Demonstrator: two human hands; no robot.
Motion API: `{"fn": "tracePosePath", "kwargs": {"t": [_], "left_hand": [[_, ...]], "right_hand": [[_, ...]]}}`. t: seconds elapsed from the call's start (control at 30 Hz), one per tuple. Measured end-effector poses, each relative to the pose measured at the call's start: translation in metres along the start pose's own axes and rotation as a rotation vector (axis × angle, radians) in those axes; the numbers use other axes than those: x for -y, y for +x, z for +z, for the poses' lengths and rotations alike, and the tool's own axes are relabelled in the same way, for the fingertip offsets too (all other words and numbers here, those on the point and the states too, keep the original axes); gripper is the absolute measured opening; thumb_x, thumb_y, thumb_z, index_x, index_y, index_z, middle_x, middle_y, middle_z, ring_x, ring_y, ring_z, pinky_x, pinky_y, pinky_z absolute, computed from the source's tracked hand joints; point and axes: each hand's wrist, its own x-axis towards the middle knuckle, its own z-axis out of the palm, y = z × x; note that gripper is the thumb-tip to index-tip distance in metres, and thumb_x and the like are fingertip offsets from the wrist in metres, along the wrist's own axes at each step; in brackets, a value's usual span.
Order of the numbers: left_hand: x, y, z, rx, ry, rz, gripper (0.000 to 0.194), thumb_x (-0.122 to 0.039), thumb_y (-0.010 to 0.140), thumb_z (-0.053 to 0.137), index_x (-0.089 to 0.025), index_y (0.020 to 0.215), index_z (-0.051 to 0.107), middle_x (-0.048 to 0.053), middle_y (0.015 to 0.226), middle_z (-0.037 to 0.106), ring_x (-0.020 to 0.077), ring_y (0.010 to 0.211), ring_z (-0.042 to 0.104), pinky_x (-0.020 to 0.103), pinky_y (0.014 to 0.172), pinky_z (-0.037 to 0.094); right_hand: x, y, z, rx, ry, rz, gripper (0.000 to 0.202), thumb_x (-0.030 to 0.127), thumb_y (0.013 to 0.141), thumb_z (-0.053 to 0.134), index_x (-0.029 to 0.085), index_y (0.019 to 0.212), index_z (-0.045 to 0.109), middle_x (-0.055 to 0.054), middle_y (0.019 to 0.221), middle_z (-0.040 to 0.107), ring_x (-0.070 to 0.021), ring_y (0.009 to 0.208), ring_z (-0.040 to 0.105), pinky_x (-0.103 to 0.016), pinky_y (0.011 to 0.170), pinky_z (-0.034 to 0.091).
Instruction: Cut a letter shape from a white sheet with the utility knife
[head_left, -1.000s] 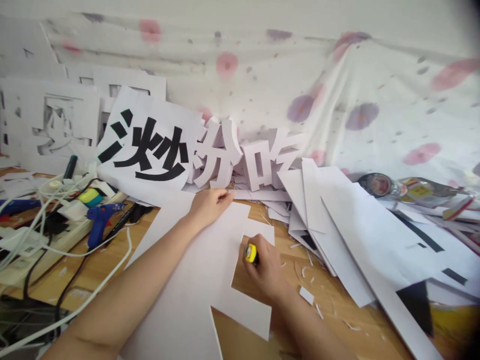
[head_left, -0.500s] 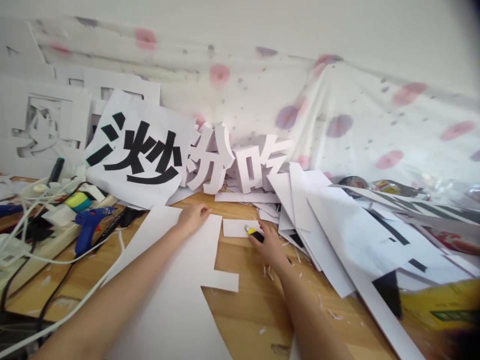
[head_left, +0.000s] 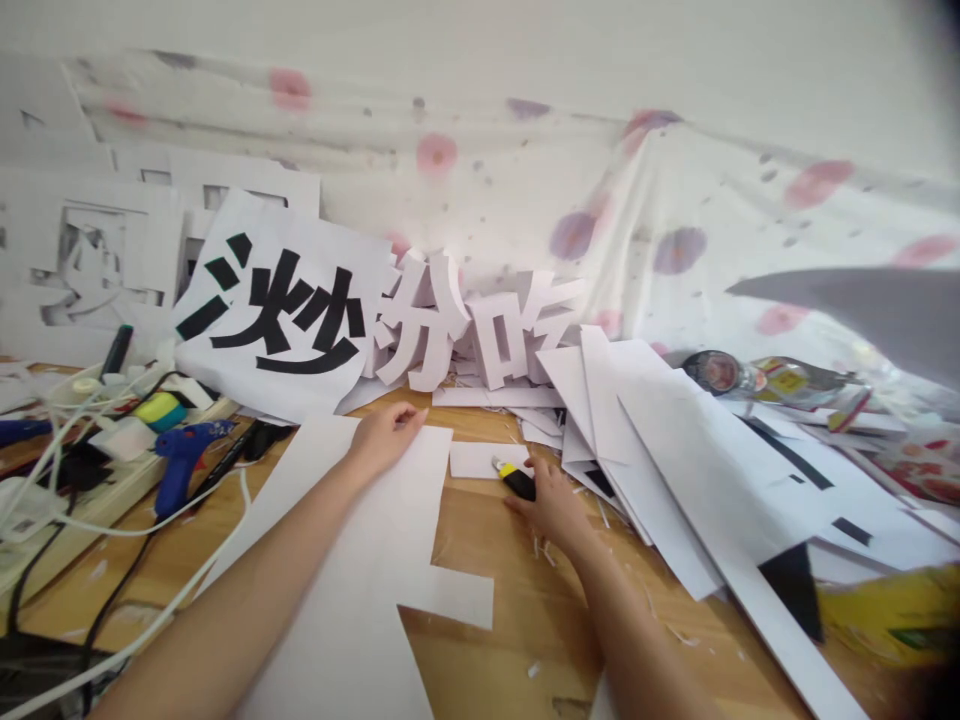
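A large white sheet [head_left: 352, 590] with a stepped right edge lies on the wooden table. My left hand [head_left: 386, 438] pinches the sheet's far edge, thumb and fingers pressed together. To the right, my right hand [head_left: 553, 503] has its fingers around a yellow-and-black utility knife [head_left: 517, 481]. The knife's tip rests over a small white rectangle [head_left: 474, 461] of card. Behind the hands stand white cut-out characters [head_left: 427, 325] and a paper with black brush-like characters [head_left: 289, 315].
At the left are a blue glue gun [head_left: 180, 460], a power strip [head_left: 45, 560] and tangled cables. White sheets [head_left: 675, 440] pile up at the right, with plastic bottles [head_left: 787, 380] behind them. Small scraps dot the table [head_left: 517, 640].
The large sheet has shifted toward me and slightly right, with my left hand at its far edge. My right hand and the knife have moved slightly right. A grey curved edge shows at the far right.
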Motion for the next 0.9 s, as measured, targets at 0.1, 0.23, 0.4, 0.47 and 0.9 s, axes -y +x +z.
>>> {"fn": "tracePosePath", "kwargs": {"t": [0.1,0.23,0.4,0.47,0.9], "left_hand": [[-0.004,-0.001,-0.009,-0.05,-0.092,0.024,0.033,-0.052,0.081,0.044,-0.023,0.076,0.062,-0.002,0.078,0.066,0.0166,0.072,0.057,0.026,0.065,0.04],[-0.01,-0.004,-0.016,-0.078,-0.183,0.045,0.032,-0.051,0.078,0.05,-0.023,0.075,0.062,-0.001,0.077,0.065,0.0165,0.072,0.057,0.027,0.067,0.041],[-0.026,-0.013,-0.024,-0.037,-0.284,0.108,0.032,-0.051,0.077,0.053,-0.021,0.069,0.06,0.0,0.075,0.064,0.0163,0.074,0.057,0.027,0.069,0.041],[-0.03,-0.015,-0.025,-0.057,-0.303,0.126,0.033,-0.05,0.077,0.053,-0.02,0.066,0.059,-0.001,0.073,0.064,0.0152,0.072,0.056,0.026,0.068,0.041],[-0.036,-0.02,-0.024,-0.126,-0.426,0.144,0.03,-0.047,0.071,0.063,-0.018,0.064,0.059,-0.002,0.066,0.06,0.0133,0.066,0.054,0.026,0.063,0.04]], "right_hand": [[-0.009,0.007,0.001,-0.008,0.022,0.034,0.032,0.029,0.066,0.065,0.016,0.094,0.057,-0.013,0.094,0.059,-0.0291,0.093,0.056,-0.038,0.081,0.04],[-0.01,0.009,-0.004,-0.091,0.124,-0.024,0.032,0.035,0.074,0.057,0.018,0.101,0.053,-0.011,0.101,0.057,-0.0257,0.097,0.054,-0.038,0.083,0.041],[0.019,-0.018,-0.006,-0.308,0.594,-0.345,0.035,0.031,0.081,0.052,0.024,0.112,0.038,-0.006,0.097,0.053,-0.0193,0.086,0.052,-0.034,0.074,0.043],[0.036,-0.034,-0.004,-0.242,0.616,-0.484,0.034,0.023,0.079,0.054,0.025,0.11,0.039,-0.004,0.092,0.051,-0.0167,0.077,0.051,-0.03,0.067,0.042],[0.075,-0.055,0.013,-0.097,0.351,-0.823,0.013,0.012,0.068,0.048,0.021,0.076,0.043,-0.001,0.067,0.049,-0.0146,0.06,0.043,-0.026,0.054,0.031]]}}
